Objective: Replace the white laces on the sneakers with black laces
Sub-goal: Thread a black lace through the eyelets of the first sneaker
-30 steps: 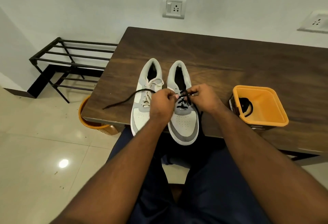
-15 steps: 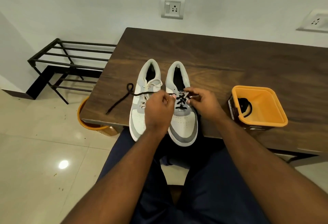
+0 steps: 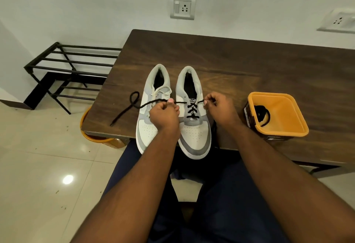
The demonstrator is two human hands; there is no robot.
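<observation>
The left hand (image 3: 164,114) pinches the black lace (image 3: 153,102) between thumb and curled fingers just left of the right sneaker (image 3: 193,112), while the right hand (image 3: 219,107) pinches the lace's other end at that shoe's right edge — the two draw it taut across the tongue. Below the span, the lace already crosses several times through the lower eyelets. Its long free end trails left over the left sneaker (image 3: 151,108), curls into a loop on the counter (image 3: 249,65) and ends near the counter's front-left edge.

The step in hand looks like evening and tightening the black lace partway up the right sneaker. Next, each end likely has to be fed through the upper eyelets, which calls for keeping tension so the lower crossings stay snug. The left sneaker carries its white lace (image 3: 162,91), so roughly half the job remains.

To the right, near the front edge, an orange tub (image 3: 284,133) holds a dark coil — probably the second black lace (image 3: 263,115). An orange bin (image 3: 96,139) peeks from under the counter's left corner; its contents are hidden.
</observation>
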